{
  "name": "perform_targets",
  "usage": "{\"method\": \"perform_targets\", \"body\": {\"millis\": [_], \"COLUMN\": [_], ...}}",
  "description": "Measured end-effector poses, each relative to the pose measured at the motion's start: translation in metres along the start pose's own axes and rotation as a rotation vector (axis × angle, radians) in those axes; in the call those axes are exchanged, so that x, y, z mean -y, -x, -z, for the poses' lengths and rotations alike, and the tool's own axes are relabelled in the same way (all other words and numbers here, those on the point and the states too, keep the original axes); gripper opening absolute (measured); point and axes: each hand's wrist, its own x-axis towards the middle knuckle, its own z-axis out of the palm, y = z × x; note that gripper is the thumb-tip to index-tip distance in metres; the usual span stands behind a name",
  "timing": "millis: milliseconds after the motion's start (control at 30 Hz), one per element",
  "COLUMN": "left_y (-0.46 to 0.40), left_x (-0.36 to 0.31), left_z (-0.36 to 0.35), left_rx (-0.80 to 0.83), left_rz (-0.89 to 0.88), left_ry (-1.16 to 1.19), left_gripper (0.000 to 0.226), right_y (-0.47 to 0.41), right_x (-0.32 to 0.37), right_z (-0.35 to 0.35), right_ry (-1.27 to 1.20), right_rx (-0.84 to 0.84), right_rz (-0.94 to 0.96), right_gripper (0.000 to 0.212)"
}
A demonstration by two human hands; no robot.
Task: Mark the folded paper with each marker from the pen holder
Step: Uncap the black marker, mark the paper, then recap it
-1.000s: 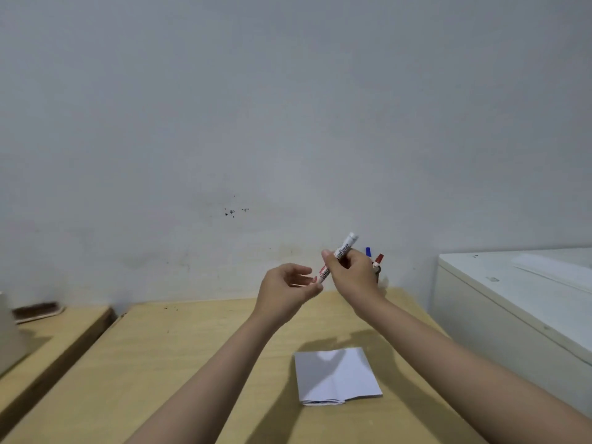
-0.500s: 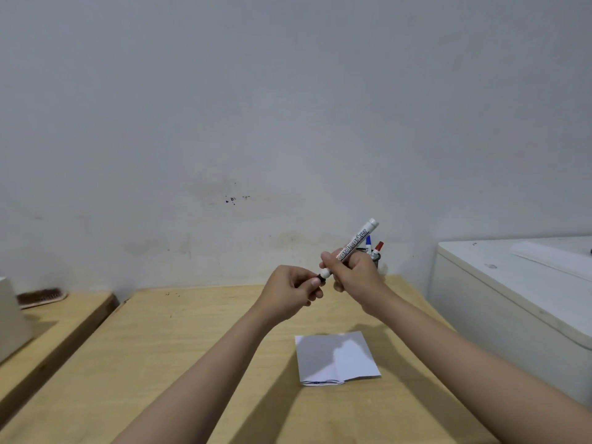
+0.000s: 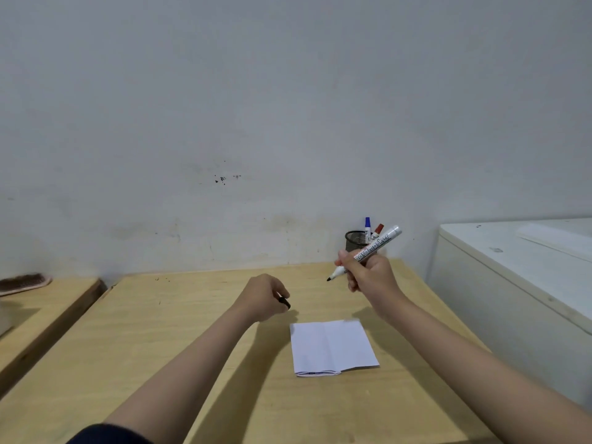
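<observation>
Folded paper is lying on the bench, right of centre. Pen holder is standing behind it by the wall, two markers sitting inside.

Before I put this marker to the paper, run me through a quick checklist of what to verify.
1. Cap off: ok. The black tip of the marker is bare, and the black cap sits in the left hand.
2. Grip on the marker: ok. The right hand is closed around the barrel, tip pointing down and left.
3. Folded paper in place: ok. It lies flat on the table, uncovered, below both hands.
4. Paper held steady: not ok. Neither hand touches it.
5. Ink flow: cannot tell.
6. Remaining markers: ok. A blue marker and a red marker stand in the pen holder.
</observation>
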Motion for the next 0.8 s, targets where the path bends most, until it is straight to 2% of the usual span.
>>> {"method": "perform_targets", "body": {"millis": [233,333,400,467,533,633,700,800], "left_y": [-0.025,-0.025,-0.022,-0.017,-0.009,0.011,0.027,0.036], "left_x": [0.019,0.027,0.033,0.04,0.045,0.045,0.041,0.042], "left_z": [-0.019,-0.026,-0.03,-0.031,-0.03,-0.032,-0.036,-0.042], "left_rx": [0.074,0.062,0.042,-0.001,-0.063,-0.12,-0.105,-0.066], "left_rz": [0.063,0.086,0.108,0.143,0.17,0.133,0.096,-0.007], "left_ry": [-0.103,-0.033,0.018,0.097,0.185,0.281,0.338,0.224], "left_gripper": [0.014,0.016,0.026,0.034,0.033,0.026,0.03,0.039], "right_y": [0.002,0.005,0.007,0.009,0.008,0.007,0.007,0.008], "right_x": [-0.026,-0.036,-0.042,-0.049,-0.054,-0.063,-0.069,-0.08], "right_z": [-0.006,-0.01,-0.015,-0.021,-0.029,-0.044,-0.053,-0.062], "right_ry": [0.1,0.084,0.087,0.081,0.091,0.047,0.02,-0.01], "right_rx": [0.132,0.16,0.165,0.138,0.096,0.049,0.034,0.022], "right_rz": [0.027,0.007,0.004,-0.015,-0.046,-0.157,-0.235,-0.307], "right_gripper": [0.023,0.019,0.021,0.026,0.028,0.029,0.029,0.029]}}
